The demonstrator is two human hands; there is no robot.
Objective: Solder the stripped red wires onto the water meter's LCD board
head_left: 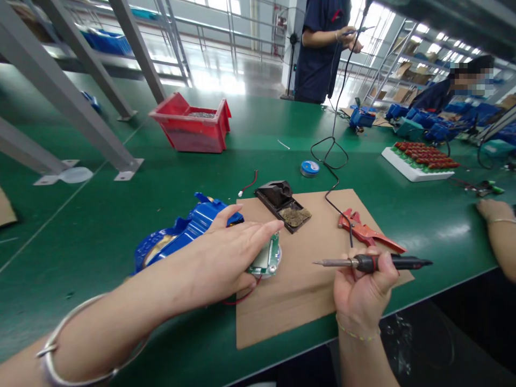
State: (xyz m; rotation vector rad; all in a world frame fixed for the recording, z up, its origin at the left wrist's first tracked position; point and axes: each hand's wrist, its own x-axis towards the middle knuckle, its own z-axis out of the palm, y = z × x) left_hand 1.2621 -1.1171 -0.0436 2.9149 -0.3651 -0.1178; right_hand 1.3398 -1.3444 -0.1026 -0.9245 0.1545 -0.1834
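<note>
My right hand (pixel 363 293) is closed around a soldering iron (pixel 371 263), its bare tip pointing left over the cardboard sheet (pixel 282 306). My left hand (pixel 229 247) lies over a green circuit board (pixel 269 258) with its fingers bent about the edge; part of the board is hidden beneath them. Behind that hand rests a blue plastic housing (pixel 181 231). A thin red wire (pixel 242 297) runs out under my left palm. Just beyond my fingers sits a black soldering iron stand (pixel 278 193) with a brownish cleaning pad (pixel 296 216).
Orange-handled pliers (pixel 368 231) lie on the cardboard. Farther back are a solder spool (pixel 309 169), a red bin (pixel 193 123) and a white tray (pixel 419 164) of parts. The iron's black cable (pixel 334 145) hangs from above. Another person's hand (pixel 495 209) rests at right.
</note>
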